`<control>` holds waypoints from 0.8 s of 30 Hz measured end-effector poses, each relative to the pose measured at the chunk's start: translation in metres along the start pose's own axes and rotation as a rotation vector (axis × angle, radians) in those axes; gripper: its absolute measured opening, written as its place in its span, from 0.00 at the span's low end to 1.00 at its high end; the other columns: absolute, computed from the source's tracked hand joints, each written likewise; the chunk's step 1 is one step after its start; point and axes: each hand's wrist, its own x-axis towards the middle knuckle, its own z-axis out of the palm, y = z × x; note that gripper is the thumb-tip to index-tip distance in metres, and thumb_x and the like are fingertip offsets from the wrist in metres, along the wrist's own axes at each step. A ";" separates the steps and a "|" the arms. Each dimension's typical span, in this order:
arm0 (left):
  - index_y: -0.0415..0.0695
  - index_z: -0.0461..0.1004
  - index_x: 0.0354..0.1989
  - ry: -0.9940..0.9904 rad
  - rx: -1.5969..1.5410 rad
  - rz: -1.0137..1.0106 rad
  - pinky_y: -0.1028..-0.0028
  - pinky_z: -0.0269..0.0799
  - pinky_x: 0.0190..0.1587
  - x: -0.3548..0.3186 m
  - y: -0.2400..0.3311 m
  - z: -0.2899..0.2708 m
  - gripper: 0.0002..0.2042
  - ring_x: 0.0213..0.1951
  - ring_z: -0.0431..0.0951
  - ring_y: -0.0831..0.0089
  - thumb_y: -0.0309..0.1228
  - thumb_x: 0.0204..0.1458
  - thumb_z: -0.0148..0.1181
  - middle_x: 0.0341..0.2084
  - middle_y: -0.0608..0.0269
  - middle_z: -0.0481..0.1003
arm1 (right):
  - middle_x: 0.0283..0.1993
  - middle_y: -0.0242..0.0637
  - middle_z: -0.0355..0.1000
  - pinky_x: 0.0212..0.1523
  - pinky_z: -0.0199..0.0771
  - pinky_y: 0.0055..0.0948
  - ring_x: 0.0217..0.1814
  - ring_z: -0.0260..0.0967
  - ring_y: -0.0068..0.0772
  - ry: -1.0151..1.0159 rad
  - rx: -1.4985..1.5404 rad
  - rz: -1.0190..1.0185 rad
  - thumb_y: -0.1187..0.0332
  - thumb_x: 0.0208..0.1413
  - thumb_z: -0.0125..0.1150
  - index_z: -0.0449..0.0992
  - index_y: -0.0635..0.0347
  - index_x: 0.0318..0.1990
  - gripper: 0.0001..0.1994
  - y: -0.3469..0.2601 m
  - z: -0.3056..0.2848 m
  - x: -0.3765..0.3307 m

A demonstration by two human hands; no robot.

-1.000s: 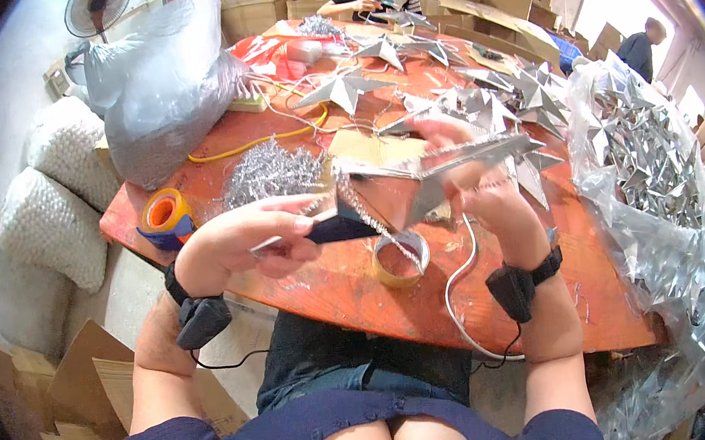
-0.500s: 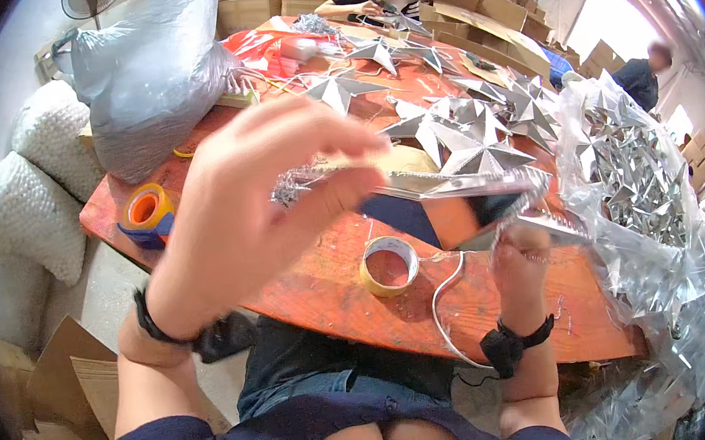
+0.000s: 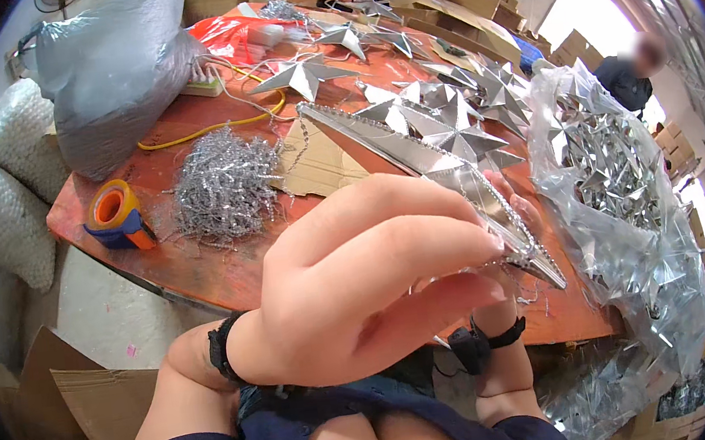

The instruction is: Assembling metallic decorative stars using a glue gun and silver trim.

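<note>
A long silver star point [image 3: 423, 157], folded from shiny sheet and edged with a beaded strip, was held up in the air above the near edge of the orange table [image 3: 229, 272], its narrow tip pointing away toward the far side. It looked light and thin, stiff along its fold but easy to dent, and the beaded rim seemed the surest place to take hold, since the flat faces looked slick. The left hand [image 3: 360, 292] filled the middle of the view, close to the camera, its fingers curled together with the tips touching the near end of the piece by the beaded edge; whether they truly pinched it could not be told. The right hand [image 3: 510, 203] was mostly hidden behind the piece and the left hand, so its grip could not be told either, though it appeared to support the piece from beneath. On the table behind lay a heap of silver tinsel wire [image 3: 224, 186], with an orange and blue tape dispenser [image 3: 116, 215] near the left edge. Finished silver stars [image 3: 445, 120] were spread toward the far right, a clear bag of stars [image 3: 615, 184] hung off the right edge, and a grey plastic bag [image 3: 109, 74] sat at the far left corner.
</note>
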 end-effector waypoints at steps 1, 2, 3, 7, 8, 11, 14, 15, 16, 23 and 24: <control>0.40 0.74 0.40 0.000 0.000 -0.005 0.72 0.73 0.40 0.000 0.000 -0.001 0.13 0.37 0.77 0.65 0.27 0.46 0.67 0.35 0.53 0.75 | 0.64 0.51 0.57 0.60 0.66 0.42 0.60 0.63 0.42 -0.028 -0.037 -0.018 0.66 0.43 0.73 0.58 0.51 0.59 0.36 0.002 0.000 0.001; 0.39 0.74 0.39 -0.008 -0.032 -0.039 0.72 0.73 0.40 0.000 -0.002 -0.002 0.12 0.36 0.76 0.66 0.27 0.47 0.66 0.34 0.54 0.75 | 0.64 0.51 0.57 0.60 0.66 0.42 0.60 0.63 0.42 -0.055 -0.073 -0.035 0.66 0.44 0.72 0.58 0.50 0.58 0.35 0.003 -0.001 0.001; 0.39 0.74 0.39 -0.016 -0.064 -0.073 0.73 0.72 0.40 0.000 -0.002 -0.003 0.11 0.36 0.76 0.67 0.27 0.48 0.65 0.33 0.54 0.75 | 0.64 0.50 0.57 0.61 0.65 0.42 0.61 0.62 0.41 -0.082 -0.109 -0.053 0.65 0.44 0.72 0.59 0.50 0.58 0.34 0.004 -0.001 0.001; 0.37 0.72 0.34 -0.016 -0.401 -0.348 0.74 0.69 0.42 0.002 -0.001 0.000 0.07 0.37 0.73 0.69 0.24 0.49 0.62 0.34 0.55 0.71 | 0.64 0.50 0.57 0.60 0.65 0.42 0.61 0.62 0.42 -0.014 -0.108 -0.050 0.65 0.45 0.72 0.59 0.50 0.58 0.33 0.009 -0.004 -0.007; 0.37 0.71 0.33 -0.021 -0.515 -0.420 0.75 0.67 0.43 0.002 -0.001 0.002 0.06 0.38 0.71 0.70 0.23 0.49 0.61 0.34 0.55 0.70 | 0.64 0.50 0.57 0.60 0.65 0.42 0.61 0.62 0.42 0.009 -0.110 -0.053 0.66 0.45 0.72 0.59 0.50 0.58 0.33 0.008 -0.005 -0.009; 0.36 0.70 0.34 -0.039 -0.478 -0.430 0.75 0.67 0.43 0.002 -0.002 -0.001 0.07 0.38 0.71 0.71 0.23 0.49 0.60 0.35 0.55 0.69 | 0.64 0.51 0.58 0.60 0.65 0.43 0.61 0.63 0.44 0.028 -0.016 -0.037 0.66 0.45 0.71 0.60 0.51 0.58 0.33 0.007 0.000 -0.008; 0.35 0.70 0.35 -0.014 -0.475 -0.420 0.76 0.68 0.41 0.001 -0.004 0.000 0.06 0.37 0.71 0.73 0.24 0.52 0.58 0.37 0.54 0.69 | 0.64 0.52 0.58 0.60 0.65 0.44 0.61 0.63 0.45 0.002 -0.111 -0.064 0.68 0.46 0.71 0.60 0.50 0.58 0.32 0.008 0.003 -0.005; 0.35 0.70 0.35 -0.015 -0.480 -0.422 0.76 0.68 0.41 0.002 -0.005 0.001 0.06 0.37 0.71 0.73 0.24 0.52 0.58 0.37 0.54 0.69 | 0.63 0.52 0.58 0.60 0.65 0.44 0.60 0.64 0.46 -0.013 -0.100 -0.054 0.68 0.47 0.70 0.60 0.52 0.58 0.31 0.005 0.004 -0.003; 0.34 0.70 0.37 -0.003 -0.460 -0.405 0.77 0.70 0.40 0.002 -0.007 0.001 0.07 0.37 0.72 0.73 0.25 0.53 0.57 0.38 0.54 0.69 | 0.63 0.52 0.58 0.60 0.65 0.45 0.60 0.64 0.47 -0.028 -0.088 -0.045 0.68 0.47 0.69 0.60 0.54 0.58 0.31 0.004 0.004 -0.003; 0.33 0.70 0.46 0.025 -0.313 -0.260 0.79 0.75 0.37 0.007 -0.019 0.013 0.11 0.38 0.75 0.75 0.25 0.58 0.51 0.43 0.52 0.68 | 0.59 0.52 0.64 0.62 0.60 0.41 0.61 0.63 0.45 0.155 -0.159 0.140 0.71 0.49 0.67 0.61 0.62 0.57 0.28 0.003 -0.013 -0.020; 0.33 0.70 0.45 0.049 -0.261 -0.203 0.80 0.75 0.35 0.006 -0.026 0.016 0.10 0.38 0.75 0.76 0.23 0.55 0.54 0.43 0.54 0.68 | 0.59 0.48 0.65 0.60 0.64 0.34 0.60 0.64 0.38 0.172 -0.117 0.199 0.70 0.48 0.68 0.62 0.63 0.57 0.29 -0.005 0.001 -0.012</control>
